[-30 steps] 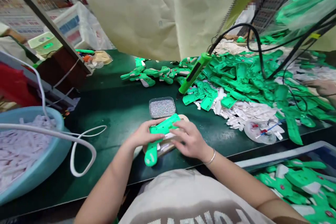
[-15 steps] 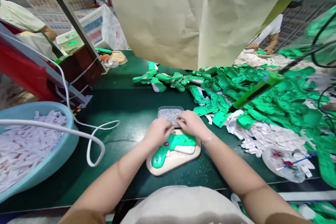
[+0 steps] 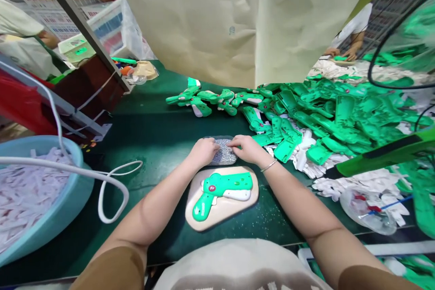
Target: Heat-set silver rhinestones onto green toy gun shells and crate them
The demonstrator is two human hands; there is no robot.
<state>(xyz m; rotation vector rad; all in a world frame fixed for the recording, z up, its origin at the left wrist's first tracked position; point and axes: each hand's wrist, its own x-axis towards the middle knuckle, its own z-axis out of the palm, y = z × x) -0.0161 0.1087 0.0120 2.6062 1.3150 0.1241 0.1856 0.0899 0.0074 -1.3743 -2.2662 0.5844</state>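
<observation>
A green and white toy gun (image 3: 222, 189) lies flat in a beige jig plate (image 3: 234, 210) on the dark green bench, just in front of me. Beyond it stands a small tray of tiny silver screws (image 3: 223, 156). My left hand (image 3: 204, 151) rests on the tray's left edge with its fingers curled in a pinch. My right hand (image 3: 246, 148) sits on the tray's right edge, fingers bent down into the screws. What either hand pinches is too small to make out.
A heap of green toy shells (image 3: 340, 115) and white parts (image 3: 343, 174) covers the right of the bench. A green electric screwdriver (image 3: 384, 157) hangs at the right. A blue basin of white pieces (image 3: 30, 195) and a white cable (image 3: 112, 186) sit left. Other people work behind.
A second ago both hands held the green toy gun above the jig; it now lies in the jig, and both hands have moved forward to the screw tray. The hanging screwdriver swung right.
</observation>
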